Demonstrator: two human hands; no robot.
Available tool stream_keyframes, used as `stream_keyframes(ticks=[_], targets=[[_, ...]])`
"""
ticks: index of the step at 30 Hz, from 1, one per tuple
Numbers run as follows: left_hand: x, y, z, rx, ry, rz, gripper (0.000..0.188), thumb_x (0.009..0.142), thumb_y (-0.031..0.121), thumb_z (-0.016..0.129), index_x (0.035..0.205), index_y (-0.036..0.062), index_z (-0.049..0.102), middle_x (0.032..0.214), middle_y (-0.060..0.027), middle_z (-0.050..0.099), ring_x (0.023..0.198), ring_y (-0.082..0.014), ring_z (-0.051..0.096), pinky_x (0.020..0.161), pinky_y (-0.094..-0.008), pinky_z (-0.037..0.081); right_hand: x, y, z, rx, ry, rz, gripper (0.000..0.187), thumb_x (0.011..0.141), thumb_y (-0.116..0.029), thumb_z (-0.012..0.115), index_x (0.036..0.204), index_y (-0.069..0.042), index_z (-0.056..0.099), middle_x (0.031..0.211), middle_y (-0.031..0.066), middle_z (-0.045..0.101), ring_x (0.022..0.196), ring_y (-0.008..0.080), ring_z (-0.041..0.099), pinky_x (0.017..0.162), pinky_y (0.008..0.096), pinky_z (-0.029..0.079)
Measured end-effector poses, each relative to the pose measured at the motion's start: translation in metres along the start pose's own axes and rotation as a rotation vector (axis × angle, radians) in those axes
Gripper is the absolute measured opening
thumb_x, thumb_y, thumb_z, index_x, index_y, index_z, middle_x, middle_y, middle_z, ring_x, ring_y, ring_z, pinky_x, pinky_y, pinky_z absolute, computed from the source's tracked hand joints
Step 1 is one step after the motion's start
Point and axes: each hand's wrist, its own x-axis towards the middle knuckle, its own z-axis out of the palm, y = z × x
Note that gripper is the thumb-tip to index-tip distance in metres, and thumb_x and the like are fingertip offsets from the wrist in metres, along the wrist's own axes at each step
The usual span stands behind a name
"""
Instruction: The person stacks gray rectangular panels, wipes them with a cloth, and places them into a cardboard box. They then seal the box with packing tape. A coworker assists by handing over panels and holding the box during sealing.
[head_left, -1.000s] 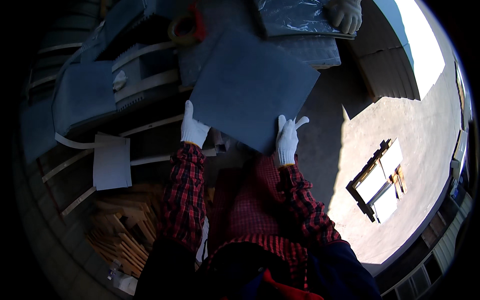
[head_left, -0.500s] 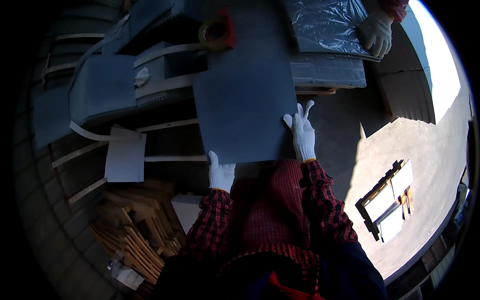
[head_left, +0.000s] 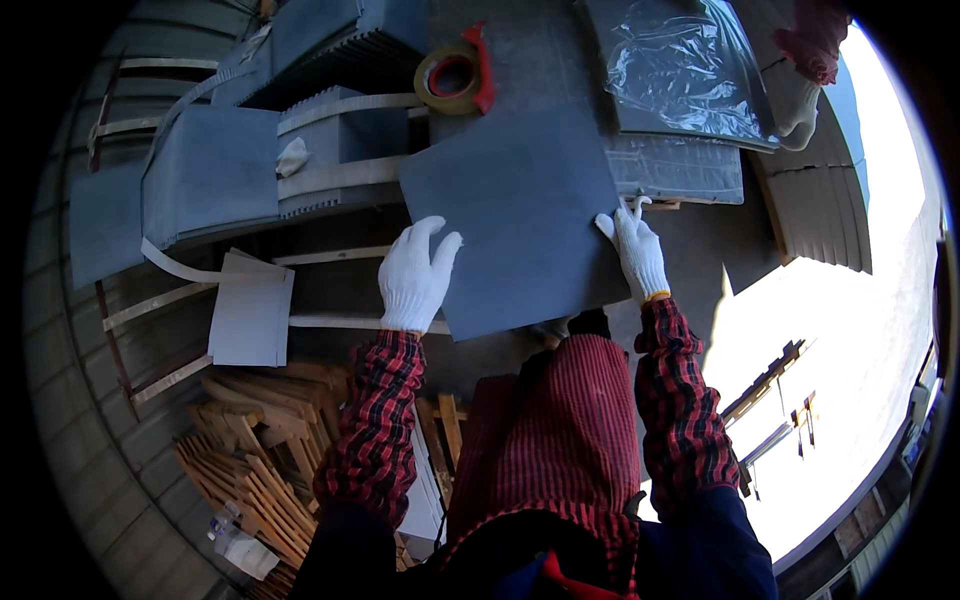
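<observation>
A square, dark grey flat sheet (head_left: pixel 515 215) lies in front of me, turned slightly askew. My left hand (head_left: pixel 416 275), in a white knit glove, is open beside the sheet's left edge, thumb and fingers apart. At the right edge is my right hand (head_left: pixel 638 250), gloved the same way, its fingers stretched out and its thumb over the sheet's border. Whether anything lies beneath the sheet is hidden. Beyond the far edge is a roll of tape in a red dispenser (head_left: pixel 480 75).
Stacked grey panels (head_left: pixel 215 165) stand on pale slats at the left. A plastic-wrapped stack (head_left: pixel 690 75) lies far right, near another person's gloved hand (head_left: pixel 800 118). Wooden pieces (head_left: pixel 255 470) are piled at lower left, below some pale sheets (head_left: pixel 250 315).
My left hand has moved up from the sheet's near-left corner to its left edge. The sheet has turned slightly. The other person's hand has moved off the top of the wrapped stack.
</observation>
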Motion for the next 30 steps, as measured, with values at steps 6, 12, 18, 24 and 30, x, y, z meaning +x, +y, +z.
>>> stream_keyframes(ticks=[6, 12, 18, 24, 30], targets=[[0.127, 0.031, 0.08, 0.291, 0.172, 0.529, 0.055, 0.1, 0.039, 0.055, 0.148, 0.0143, 0.047, 0.154, -0.0128, 0.044, 0.143, -0.0352, 0.038, 0.118, -0.0518, 0.027, -0.011, -0.012, -0.007, 0.041, -0.042, 0.065, 0.068, 0.098, -0.056, 0.05, 0.118, 0.008, 0.064, 0.094, 0.0254, 0.07, 0.093, 0.0342, 0.068, 0.088, 0.0403, 0.049], [0.138, 0.023, 0.096, 0.344, 0.236, 0.542, 0.055, 0.1, 0.036, 0.053, 0.15, 0.013, 0.045, 0.152, -0.0122, 0.046, 0.138, -0.0344, 0.041, 0.117, -0.0524, 0.026, -0.072, 0.003, -0.027, 0.005, 0.526, -0.249, 0.034, 0.102, -0.029, 0.059, 0.122, -0.003, 0.068, 0.11, 0.012, 0.064, 0.101, 0.0241, 0.063, 0.085, 0.0351, 0.052], [0.137, 0.029, 0.093, 0.332, 0.234, 0.557, 0.053, 0.1, 0.035, 0.055, 0.147, 0.0122, 0.048, 0.148, -0.0127, 0.049, 0.135, -0.0341, 0.044, 0.116, -0.052, 0.028, -0.099, -0.014, 0.0, -0.514, 0.345, -0.538, 0.036, 0.083, -0.014, 0.079, 0.118, -0.014, 0.071, 0.098, 0.0087, 0.068, 0.086, 0.0276, 0.068, 0.074, 0.0377, 0.055], [0.138, 0.03, 0.089, 0.294, 0.21, 0.535, 0.053, 0.098, 0.034, 0.056, 0.146, 0.0123, 0.049, 0.146, -0.0119, 0.051, 0.134, -0.0334, 0.045, 0.115, -0.0516, 0.028, -0.065, -0.038, 0.011, -0.551, 0.237, -0.373, 0.026, 0.088, -0.032, 0.072, 0.096, -0.011, 0.059, 0.089, 0.0099, 0.064, 0.076, 0.0302, 0.067, 0.062, 0.0442, 0.052], [0.139, 0.035, 0.088, 0.3, 0.212, 0.536, 0.053, 0.098, 0.034, 0.056, 0.146, 0.0122, 0.05, 0.147, -0.0118, 0.05, 0.135, -0.0334, 0.045, 0.114, -0.0516, 0.029, 0.037, -0.131, 0.03, -0.746, 0.133, -0.367, 0.037, 0.101, -0.039, 0.058, 0.099, -0.003, 0.061, 0.092, 0.0199, 0.07, 0.081, 0.0373, 0.072, 0.066, 0.0477, 0.057]])
